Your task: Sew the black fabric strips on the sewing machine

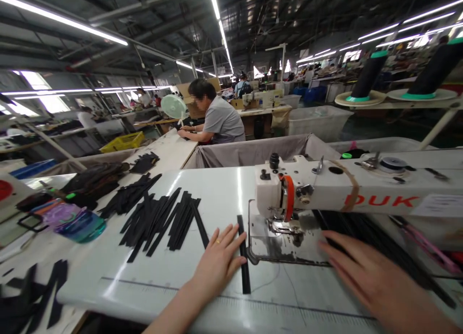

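My left hand (219, 259) lies flat on the white sewing table, fingers stretched. Its fingertips and thumb meet the edge of a single narrow black strip (245, 276). Another black strip (200, 223) lies by its knuckles, leading to a pile of black strips (155, 220) further left. My right hand (369, 276), a little blurred, reaches over the table to the right of the needle plate (307, 249), fingers extended. Long dark strips (394, 254) lie beside and behind it, under the sewing machine's arm (325, 184). The presser foot (287, 228) sits between my hands.
A purple and teal cup (77, 223) stands at the left, with more strips (32, 295) below it. Pink-handled scissors (427, 244) are at right. Thread cones (369, 76) stand behind the machine. Another person (222, 117) works at a table beyond a cloth-lined bin (249, 153).
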Available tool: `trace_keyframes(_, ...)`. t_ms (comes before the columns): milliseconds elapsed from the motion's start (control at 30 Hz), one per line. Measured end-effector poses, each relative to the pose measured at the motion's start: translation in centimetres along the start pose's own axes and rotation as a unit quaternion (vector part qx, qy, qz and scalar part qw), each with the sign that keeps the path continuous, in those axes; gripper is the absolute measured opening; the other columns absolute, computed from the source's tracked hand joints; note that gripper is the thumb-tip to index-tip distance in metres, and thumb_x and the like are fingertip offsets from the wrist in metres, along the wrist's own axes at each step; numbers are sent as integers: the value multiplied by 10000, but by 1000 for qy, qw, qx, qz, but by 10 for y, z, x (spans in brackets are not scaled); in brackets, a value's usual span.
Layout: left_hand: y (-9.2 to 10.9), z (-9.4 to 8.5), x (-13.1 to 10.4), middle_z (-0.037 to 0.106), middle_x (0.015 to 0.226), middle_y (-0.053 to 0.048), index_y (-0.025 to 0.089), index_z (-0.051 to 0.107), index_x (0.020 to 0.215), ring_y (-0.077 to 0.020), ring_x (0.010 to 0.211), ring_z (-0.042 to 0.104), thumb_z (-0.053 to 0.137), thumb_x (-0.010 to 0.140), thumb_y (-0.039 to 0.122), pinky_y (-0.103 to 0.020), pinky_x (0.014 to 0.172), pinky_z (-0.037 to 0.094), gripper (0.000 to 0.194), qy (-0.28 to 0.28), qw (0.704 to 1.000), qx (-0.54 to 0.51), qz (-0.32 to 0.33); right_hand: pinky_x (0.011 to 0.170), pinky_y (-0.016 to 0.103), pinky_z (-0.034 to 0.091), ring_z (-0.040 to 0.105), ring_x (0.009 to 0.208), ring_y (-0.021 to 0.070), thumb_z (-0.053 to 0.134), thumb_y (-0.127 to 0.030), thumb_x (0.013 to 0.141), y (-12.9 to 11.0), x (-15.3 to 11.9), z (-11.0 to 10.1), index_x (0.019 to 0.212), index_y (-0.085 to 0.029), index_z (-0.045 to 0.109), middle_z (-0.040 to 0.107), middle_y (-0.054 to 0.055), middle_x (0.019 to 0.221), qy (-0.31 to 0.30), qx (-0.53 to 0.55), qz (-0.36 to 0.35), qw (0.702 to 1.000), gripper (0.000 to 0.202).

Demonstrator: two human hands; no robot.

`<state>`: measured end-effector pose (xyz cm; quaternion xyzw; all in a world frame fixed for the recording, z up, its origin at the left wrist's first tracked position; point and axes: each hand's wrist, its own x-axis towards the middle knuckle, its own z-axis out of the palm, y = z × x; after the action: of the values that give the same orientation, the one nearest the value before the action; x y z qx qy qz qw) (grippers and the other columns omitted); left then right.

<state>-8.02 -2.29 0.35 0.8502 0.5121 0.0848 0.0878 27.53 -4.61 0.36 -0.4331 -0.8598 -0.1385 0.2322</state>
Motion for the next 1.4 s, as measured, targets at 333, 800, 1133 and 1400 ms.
trace_keyframes(333,45,22,42,465,1467,-133,155,477,1368,-265,1381,400,664,869,371,-527,1171,277,575,51,990,-125,30,986,322,502,608,1162,200,467,-172,946,-53,51,49,1246,-171,621,629,108,1282,-69,179,-32,981,337)
trace_keyframes(800,35,19,37,423,1496,-108,210,445,1415,-272,1403,365,651,871,330,-540,1168,272,594,27,989,-141,45,938,321,539,626,1112,201,574,-229,916,-47,38,51,1212,-221,632,655,73,1229,-58,206,-47,976,301)
trace_keyframes(1133,39,9,33,426,1495,-87,210,464,1409,-258,1396,379,654,872,346,-486,1174,280,585,-25,984,-162,74,869,275,556,652,1010,180,527,-220,944,-51,47,39,1117,-234,649,684,56,1066,-57,208,-95,972,212)
trace_keyframes(1400,39,8,35,430,1495,-71,191,459,1411,-247,1403,367,631,866,303,-472,1183,261,582,-20,984,-160,74,879,256,557,660,1017,165,476,-220,973,-51,43,44,1140,-218,665,699,62,1076,-21,183,-93,978,253)
